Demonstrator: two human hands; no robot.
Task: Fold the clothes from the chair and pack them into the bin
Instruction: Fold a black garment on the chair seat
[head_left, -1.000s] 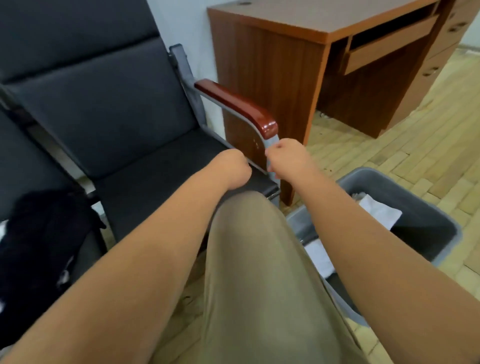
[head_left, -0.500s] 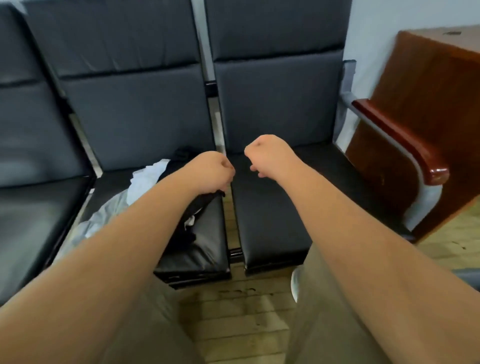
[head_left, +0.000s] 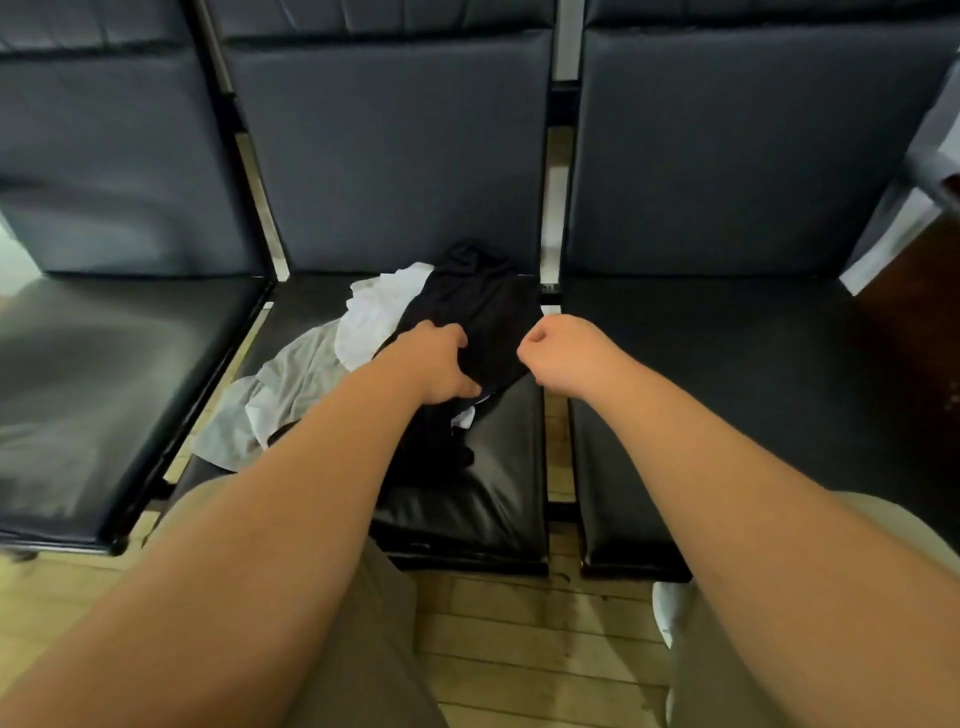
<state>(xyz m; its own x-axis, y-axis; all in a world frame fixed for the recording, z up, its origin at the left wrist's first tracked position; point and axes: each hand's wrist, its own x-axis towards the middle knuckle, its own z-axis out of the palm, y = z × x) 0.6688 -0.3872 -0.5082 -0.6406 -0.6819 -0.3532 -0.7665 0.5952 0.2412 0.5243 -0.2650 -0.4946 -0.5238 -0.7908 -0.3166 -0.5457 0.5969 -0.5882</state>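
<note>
Lying in a loose heap, the clothes (head_left: 358, 338) are found at the centre of the frame, on the middle seat (head_left: 467, 499) of a row of three dark padded chairs (head_left: 389, 156). A black garment (head_left: 483, 306) is piled on top toward the seat's right side. A white garment (head_left: 379, 317) is tucked partly under its left edge, and a grey garment (head_left: 291, 384) is spread toward the lower left, draped over the seat's left edge. The black garment is gripped by the left hand (head_left: 434, 366), with fingers and thumb curled into the fabric. The right hand (head_left: 563, 358) is held just right of the pile, closed into a fist around nothing, above the gap at the middle seat's right edge. Khaki-clad legs (head_left: 374, 649) and a wooden floor (head_left: 519, 649) are seen along the bottom.
</note>
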